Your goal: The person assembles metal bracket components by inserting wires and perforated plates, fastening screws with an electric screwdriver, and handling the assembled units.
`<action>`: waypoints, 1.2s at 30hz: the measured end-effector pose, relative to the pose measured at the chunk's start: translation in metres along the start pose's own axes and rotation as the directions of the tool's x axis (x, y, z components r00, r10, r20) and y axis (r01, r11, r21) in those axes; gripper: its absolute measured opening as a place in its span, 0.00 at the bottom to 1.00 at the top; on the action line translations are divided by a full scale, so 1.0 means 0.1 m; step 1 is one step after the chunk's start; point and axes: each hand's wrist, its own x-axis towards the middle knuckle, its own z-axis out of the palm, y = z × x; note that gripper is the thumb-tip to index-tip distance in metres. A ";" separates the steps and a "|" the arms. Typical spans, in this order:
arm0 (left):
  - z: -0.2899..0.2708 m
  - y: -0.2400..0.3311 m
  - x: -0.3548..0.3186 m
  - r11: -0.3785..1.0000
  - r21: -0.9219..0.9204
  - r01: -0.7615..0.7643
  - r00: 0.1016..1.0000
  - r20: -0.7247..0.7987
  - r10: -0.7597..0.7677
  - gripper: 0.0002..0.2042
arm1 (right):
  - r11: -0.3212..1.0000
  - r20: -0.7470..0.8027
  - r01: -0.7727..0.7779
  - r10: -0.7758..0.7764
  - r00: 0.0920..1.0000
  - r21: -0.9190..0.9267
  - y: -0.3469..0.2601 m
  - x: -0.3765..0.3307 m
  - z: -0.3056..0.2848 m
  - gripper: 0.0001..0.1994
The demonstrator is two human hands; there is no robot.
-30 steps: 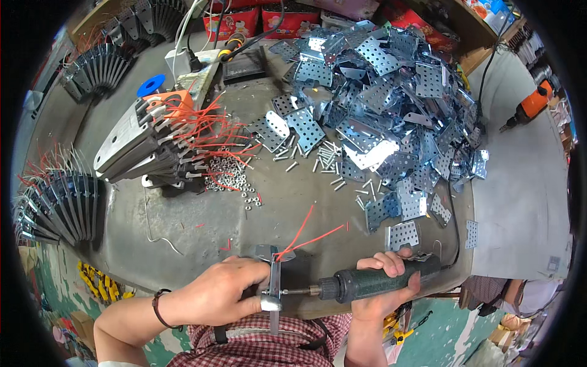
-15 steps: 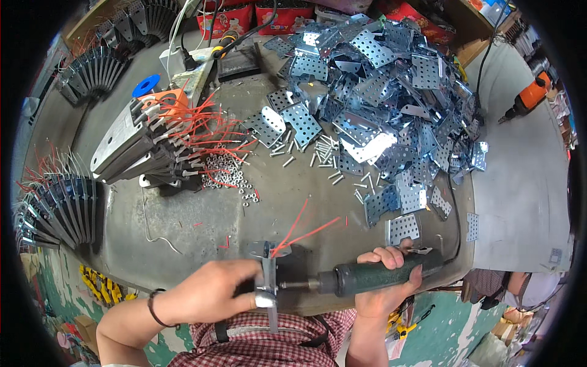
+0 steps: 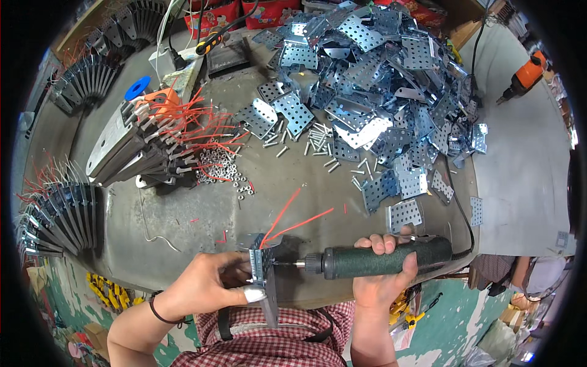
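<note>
My left hand (image 3: 223, 278), with white wrapping on the thumb, grips a flat grey metal part (image 3: 269, 300) that has a perforated bracket (image 3: 257, 260) against it. Two red wires (image 3: 287, 217) stick up from its top. My right hand (image 3: 385, 263) is wrapped round a dark green electric screwdriver (image 3: 361, 262) lying level, its cord leaving at the right end. The driver's bit (image 3: 290, 264) points left at the held part, its tip at or very close to the part's right face; contact cannot be made out.
A big heap of perforated metal brackets (image 3: 367, 79) covers the back right. Screws (image 3: 319, 137) and nuts (image 3: 217, 165) lie loose before it. Wired metal parts (image 3: 128, 144) are stacked at left, with fanned rows (image 3: 61, 211) beyond. An orange power tool (image 3: 527, 73) rests at far right.
The screwdriver has drawn slightly up, and its bit now shows more clearly beside the part. My left hand and the part have shifted a little left, the part turning slightly.
</note>
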 end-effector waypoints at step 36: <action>0.45 -0.13 0.05 0.572 0.478 -0.667 0.627 -0.056 0.777 0.27 | 0.932 -0.069 -0.090 0.121 0.990 0.351 -0.25 -0.12 -0.06 0.18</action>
